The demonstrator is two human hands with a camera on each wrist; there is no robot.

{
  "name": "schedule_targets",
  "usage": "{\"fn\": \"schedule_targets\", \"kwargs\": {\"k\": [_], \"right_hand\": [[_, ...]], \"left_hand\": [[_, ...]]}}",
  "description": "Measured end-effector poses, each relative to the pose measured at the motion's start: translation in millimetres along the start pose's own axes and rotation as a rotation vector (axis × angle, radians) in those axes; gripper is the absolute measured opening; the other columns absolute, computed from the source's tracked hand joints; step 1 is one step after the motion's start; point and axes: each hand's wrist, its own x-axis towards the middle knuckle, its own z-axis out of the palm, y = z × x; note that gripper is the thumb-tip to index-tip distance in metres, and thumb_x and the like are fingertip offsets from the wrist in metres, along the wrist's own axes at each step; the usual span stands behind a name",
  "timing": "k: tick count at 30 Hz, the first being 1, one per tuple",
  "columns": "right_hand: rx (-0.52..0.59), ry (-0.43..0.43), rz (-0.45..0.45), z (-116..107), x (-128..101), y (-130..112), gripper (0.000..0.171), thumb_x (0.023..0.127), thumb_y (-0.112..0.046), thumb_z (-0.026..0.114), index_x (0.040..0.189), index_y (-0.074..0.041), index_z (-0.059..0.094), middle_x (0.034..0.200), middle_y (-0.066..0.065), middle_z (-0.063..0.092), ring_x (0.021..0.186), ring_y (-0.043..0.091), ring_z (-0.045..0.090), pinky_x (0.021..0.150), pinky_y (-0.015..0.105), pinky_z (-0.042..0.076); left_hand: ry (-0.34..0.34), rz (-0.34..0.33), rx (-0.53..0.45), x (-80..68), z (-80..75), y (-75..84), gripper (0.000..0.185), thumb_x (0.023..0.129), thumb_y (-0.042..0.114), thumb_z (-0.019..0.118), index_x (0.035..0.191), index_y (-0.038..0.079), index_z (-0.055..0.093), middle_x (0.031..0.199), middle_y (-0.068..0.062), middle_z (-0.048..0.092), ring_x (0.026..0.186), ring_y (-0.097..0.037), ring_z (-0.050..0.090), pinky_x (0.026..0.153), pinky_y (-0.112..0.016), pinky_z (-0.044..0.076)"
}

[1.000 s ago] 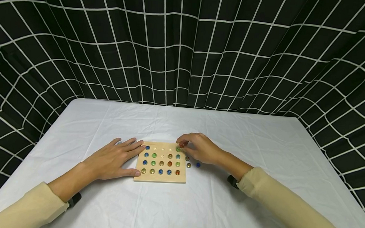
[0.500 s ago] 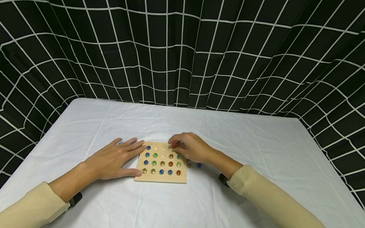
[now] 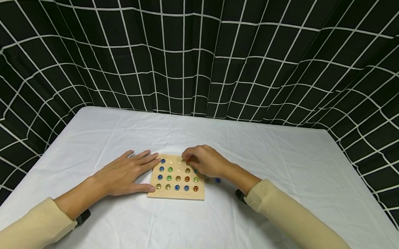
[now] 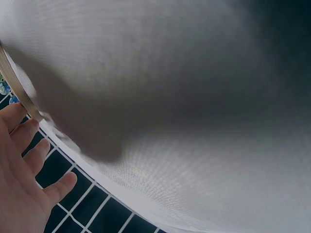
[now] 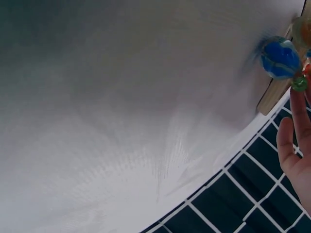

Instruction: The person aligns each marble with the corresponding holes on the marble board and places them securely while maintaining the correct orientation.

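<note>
A pale wooden board (image 3: 173, 194) with rows of dimples holds several coloured glass marbles, among them a blue one (image 3: 177, 187) in the front row. My left hand (image 3: 127, 176) rests along the board's left side, fingers spread, with thumb and fingertips touching its edge. Over the back row, my right hand (image 3: 206, 161) pinches a red marble (image 3: 188, 162), mostly hidden by the fingers, at the dimple left of the back right corner. A green marble (image 5: 300, 83) shows by the fingers in the right wrist view.
Just right of the board, a blue marble (image 3: 218, 180) and a yellowish marble (image 3: 207, 180) lie on the white tablecloth (image 3: 248, 234). A black curtain with a white grid (image 3: 202, 65) hangs behind the table.
My right hand has moved left along the back row with the red marble, from the back right corner to the neighbouring dimple. The left hand stays on the board's edge.
</note>
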Motion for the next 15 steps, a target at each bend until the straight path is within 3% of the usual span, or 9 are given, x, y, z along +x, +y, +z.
{"fn": "schedule_targets", "kwargs": {"k": [9,15], "right_hand": [[0.009,0.063,-0.039,-9,-4,4,0.024,0.091,0.0,0.07,0.115,-0.004,0.07,0.102,0.002,0.073,0.095,0.012,0.067,0.085,0.028,0.054],[0.027,0.075,-0.016,-18,-13,6,0.024,0.091,-0.001,0.071,0.115,-0.004,0.071,0.105,0.004,0.073,0.096,0.014,0.066,0.085,0.034,0.055]], "left_hand": [[0.001,0.003,0.0,-0.3,-0.4,0.3,0.09,0.089,0.079,0.041,0.155,0.018,0.038,0.159,-0.002,0.036,0.145,-0.029,0.033,0.11,-0.063,0.03],[0.001,0.001,0.0,-0.4,-0.3,0.4,0.09,0.089,0.079,0.041,0.155,0.018,0.038,0.159,-0.002,0.036,0.146,-0.029,0.033,0.11,-0.063,0.03]]}}
